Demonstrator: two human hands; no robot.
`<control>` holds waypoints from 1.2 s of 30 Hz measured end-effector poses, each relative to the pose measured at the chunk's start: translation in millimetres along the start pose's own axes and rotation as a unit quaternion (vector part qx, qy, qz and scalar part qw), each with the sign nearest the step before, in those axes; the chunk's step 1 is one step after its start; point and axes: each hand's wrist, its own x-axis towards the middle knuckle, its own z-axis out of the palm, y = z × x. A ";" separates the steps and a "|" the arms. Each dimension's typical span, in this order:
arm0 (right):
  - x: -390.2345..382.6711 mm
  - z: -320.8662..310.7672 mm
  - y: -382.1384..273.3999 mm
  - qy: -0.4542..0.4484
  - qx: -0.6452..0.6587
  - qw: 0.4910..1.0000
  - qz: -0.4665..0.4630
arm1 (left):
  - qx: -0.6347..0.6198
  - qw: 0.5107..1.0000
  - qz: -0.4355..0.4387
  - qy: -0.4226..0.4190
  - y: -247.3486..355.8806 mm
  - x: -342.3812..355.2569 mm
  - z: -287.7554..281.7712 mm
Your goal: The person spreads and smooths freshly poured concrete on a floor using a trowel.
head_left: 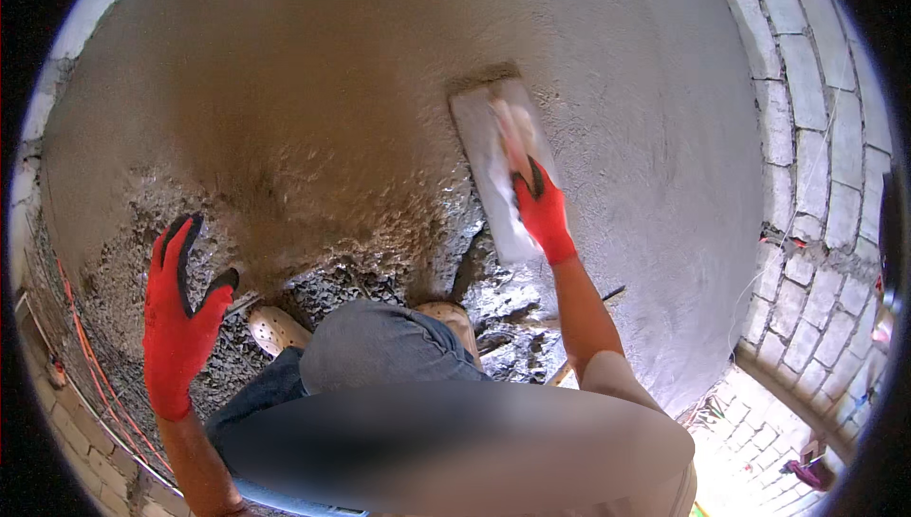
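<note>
My right hand (541, 209), in a red glove, is closed on the pale handle of a long rectangular steel trowel (489, 199), which lies over the wet grey cement surface (626, 90), slanting from upper left to lower right. My left hand (185, 308), gloved in red and black, is open at the lower left over rough, lumpy wet mortar (161, 223), with its fingers apart and nothing in them. My knee in grey-blue cloth and my beige clogs (275, 327) are at the lower middle, beside broken, wet mortar.
Pale block walls (816, 90) curve along both sides. Thin orange cables (81, 327) run along the left edge. A white string hangs by the right wall. A bright block surface (759, 432) and a dark red object (807, 474) show at the lower right.
</note>
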 end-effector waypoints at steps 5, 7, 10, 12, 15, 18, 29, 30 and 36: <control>58.5 10.6 -63.4 -0.012 0.017 0.998 -0.062 | 0.003 1.000 0.009 0.004 9.0 3.8 1.4; 77.4 7.8 -42.1 0.040 -0.035 0.995 -0.089 | 0.008 1.000 0.020 0.004 9.9 6.3 3.9; 46.8 -6.6 -36.6 -0.004 0.033 0.998 0.050 | 0.025 1.000 0.011 0.014 0.3 0.0 1.6; 16.7 -19.5 18.0 0.039 -0.026 0.999 -0.010 | 0.023 0.999 0.011 0.020 -3.5 -1.0 -0.3; -17.7 -48.9 15.8 0.022 0.027 0.989 0.146 | -0.011 1.000 -0.009 0.023 -11.5 -8.1 -6.8; -4.2 -56.5 53.3 0.222 0.014 0.974 0.032 | -0.005 1.000 -0.009 0.012 -5.8 -2.7 -6.6; 70.1 -0.5 -39.7 0.009 0.009 0.999 -0.032 | 0.029 0.999 0.010 0.021 5.8 7.3 -0.3; 58.1 0.1 -32.2 -0.023 0.008 1.000 -0.017 | 0.032 0.999 0.002 0.026 4.1 4.7 -3.6; 68.2 -45.4 19.2 0.127 0.007 0.992 -0.004 | 0.032 0.998 -0.039 0.031 -17.0 -13.1 -10.9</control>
